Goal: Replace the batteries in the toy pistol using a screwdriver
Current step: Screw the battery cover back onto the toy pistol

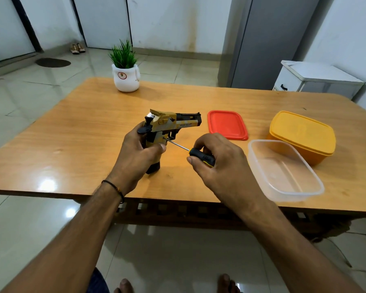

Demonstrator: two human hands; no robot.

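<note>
A yellow and black toy pistol (170,123) stands upright on the wooden table (82,127), barrel pointing right. My left hand (135,157) grips its handle, thumb on the right side of the grip. My right hand (218,161) holds the black and yellow handle of a screwdriver (201,156). The thin metal shaft runs up and left, and its tip touches the side of the pistol grip just below the trigger guard. No batteries are in sight.
A red lid (226,124) lies right of the pistol. A clear plastic box (283,172) sits near the front right edge, a closed yellow box (302,134) behind it. A white pot with a green plant (126,78) stands at the table's far edge.
</note>
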